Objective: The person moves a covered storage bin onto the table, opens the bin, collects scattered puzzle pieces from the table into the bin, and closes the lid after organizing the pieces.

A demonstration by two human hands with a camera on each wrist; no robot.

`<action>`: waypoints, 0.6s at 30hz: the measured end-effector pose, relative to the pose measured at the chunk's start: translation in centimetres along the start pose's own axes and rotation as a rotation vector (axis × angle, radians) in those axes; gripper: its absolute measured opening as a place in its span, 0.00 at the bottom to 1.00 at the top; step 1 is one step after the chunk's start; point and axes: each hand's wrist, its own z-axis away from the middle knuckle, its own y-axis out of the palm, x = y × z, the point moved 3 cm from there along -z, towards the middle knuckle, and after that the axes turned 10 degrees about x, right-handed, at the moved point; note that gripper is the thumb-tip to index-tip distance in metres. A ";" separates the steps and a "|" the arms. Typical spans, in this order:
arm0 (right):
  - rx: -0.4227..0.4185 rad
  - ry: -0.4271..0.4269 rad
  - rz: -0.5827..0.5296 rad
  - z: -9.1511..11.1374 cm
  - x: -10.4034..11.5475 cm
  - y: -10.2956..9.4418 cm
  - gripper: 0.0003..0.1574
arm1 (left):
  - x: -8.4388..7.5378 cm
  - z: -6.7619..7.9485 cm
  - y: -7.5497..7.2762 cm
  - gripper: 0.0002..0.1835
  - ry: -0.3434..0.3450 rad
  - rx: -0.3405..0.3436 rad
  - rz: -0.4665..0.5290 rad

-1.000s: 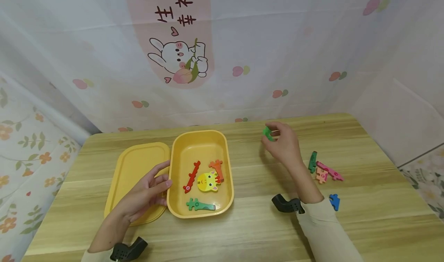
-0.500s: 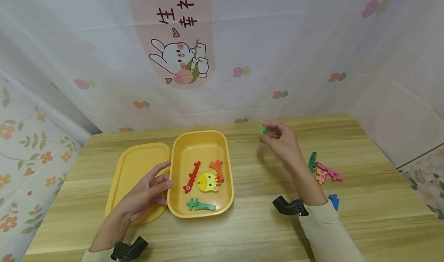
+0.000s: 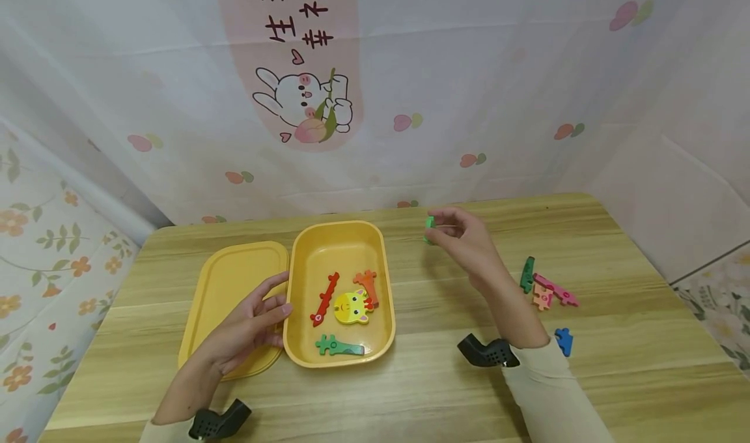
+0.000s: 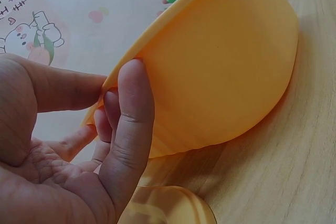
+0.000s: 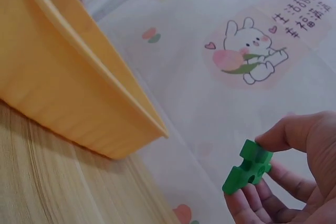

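My left hand [image 3: 254, 326] holds the left side of a yellow box [image 3: 338, 361], with its thumb at the rim and fingers against the outer wall [image 4: 220, 66]. Inside the box lie a red puzzle piece [image 3: 324, 301], an orange one [image 3: 367, 279], a green one [image 3: 340, 346] and a yellow giraffe-head piece [image 3: 351, 307]. To the right of the box, my right hand [image 3: 465, 241] pinches a bright green puzzle piece [image 5: 249, 166] between thumb and fingers, above the table. Notches and a knob show on this piece in the right wrist view.
A yellow lid [image 3: 234, 286] lies left of the box, partly under my left forearm. Right of my right arm are a dark green piece [image 3: 527, 273], a pink piece [image 3: 556, 289], a light orange piece [image 3: 542, 297] and a blue piece [image 3: 564, 342]. A printed curtain [image 3: 469, 104] hangs behind the table.
My right hand has moved left toward the box with the green puzzle piece, which has turned edge-on to the head view. The left hand and the box stay put.
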 end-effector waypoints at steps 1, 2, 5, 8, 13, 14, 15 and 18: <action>0.008 0.000 -0.005 0.0 0.1 0.0 0.30 | 0.0 0.0 0.0 0.41 -0.002 -0.002 -0.001; 0.016 -0.002 -0.011 0.1 0.1 0.1 0.30 | 0.0 0.0 0.0 0.41 -0.005 -0.003 -0.002; 0.028 -0.003 -0.016 0.2 0.3 0.1 0.30 | 0.0 0.0 0.0 0.41 -0.011 -0.005 -0.006; 0.039 -0.009 -0.016 0.3 0.5 0.1 0.30 | 0.0 0.0 0.0 0.41 -0.015 -0.005 -0.007; 0.066 -0.029 -0.010 0.5 0.9 0.3 0.28 | 0.0 0.0 0.0 0.41 -0.018 -0.009 -0.002; 0.072 -0.032 -0.008 0.5 0.9 0.4 0.28 | 0.0 0.0 0.0 0.41 -0.018 -0.010 -0.001; 0.079 -0.037 -0.007 0.6 1.0 0.5 0.27 | 0.0 0.0 0.0 0.41 -0.017 -0.011 0.000; 0.098 -0.044 0.005 0.6 1.2 0.7 0.27 | 0.0 0.0 0.0 0.42 -0.018 -0.013 0.000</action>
